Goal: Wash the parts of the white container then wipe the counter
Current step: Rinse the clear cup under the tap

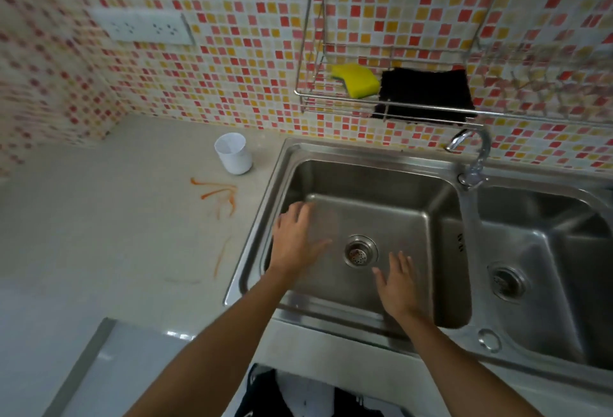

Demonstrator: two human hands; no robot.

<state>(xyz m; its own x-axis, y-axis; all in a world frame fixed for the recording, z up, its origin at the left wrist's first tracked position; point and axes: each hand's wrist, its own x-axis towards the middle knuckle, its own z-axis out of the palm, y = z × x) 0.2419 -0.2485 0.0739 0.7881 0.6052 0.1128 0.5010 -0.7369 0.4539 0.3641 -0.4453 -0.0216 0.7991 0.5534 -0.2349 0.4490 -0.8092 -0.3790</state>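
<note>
Both forearms reached in from the bottom edge over the front rim of the sink (258, 227). Above the left basin the left hand (293, 239) hovered with its fingers straight and spread, holding nothing; the right hand (399, 284) did the same just right of the drain strainer (360, 251), fingers loose and apart, blurred at the tips. Whether either palm touched the steel could not be told.

On the pale worktop (99, 234) to the left stood the white container (233, 153) — upright, open at the top, near the back wall and well apart from both hands. In front of it orange-red smears (219, 193) streaked the surface, with a thinner streak nearer the sink.

Water ran from the tap (472, 154) between the two basins. Above, a wire rack (381, 98) on the mosaic tiles held a yellow sponge (356, 80) beside a black cloth (428, 93) — the two touching.
</note>
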